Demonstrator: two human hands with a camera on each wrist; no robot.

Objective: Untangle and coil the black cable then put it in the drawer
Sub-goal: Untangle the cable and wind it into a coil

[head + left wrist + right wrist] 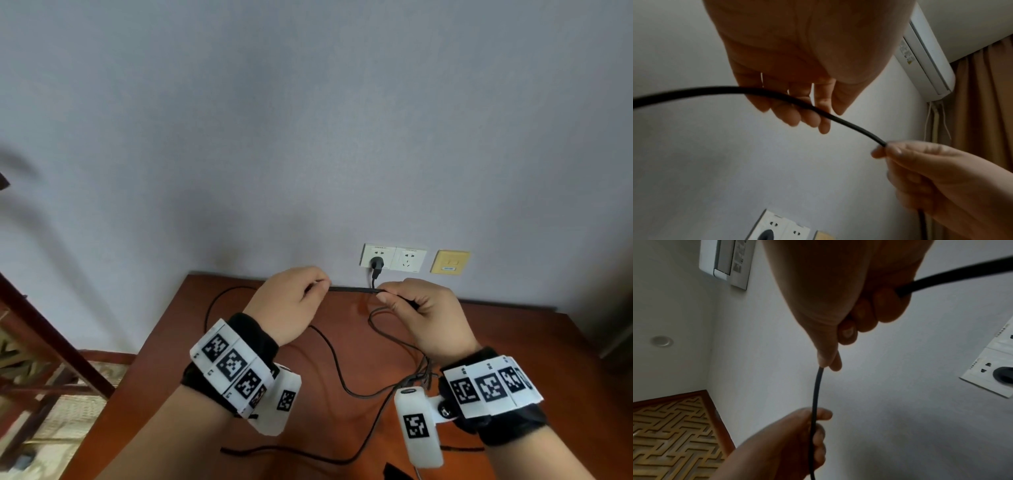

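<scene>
I hold the black cable (pixel 352 290) stretched in a short, nearly straight run between my two hands, above the far part of the table (pixel 191 342) and just in front of the wall (pixel 308 137). My left hand (pixel 291 305) has its fingers curled around the cable, with the thumb and forefinger closing on it at the left end of that run. My right hand (pixel 424 315) pinches the other end between thumb and forefinger, and its remaining fingers wrap round the cable where it passes on through the palm.

From my left hand the cable drops to the tabletop and sweeps in a wide loose arc to the left and back toward me. From my right hand it hangs down in thin loops that meet in a small knot-like cluster near my right wrist, then trails across the near edge of the table.

The cable is round, smooth and matte, with a slight bend where it leaves each grip. The table is reddish-brown wood with a soft sheen. On the pale, faintly textured wall sit two white sockets (pixel 394 257), a black plug (pixel 376 265) in the left one, and a square yellow plate (pixel 449 262) to their right.
</scene>
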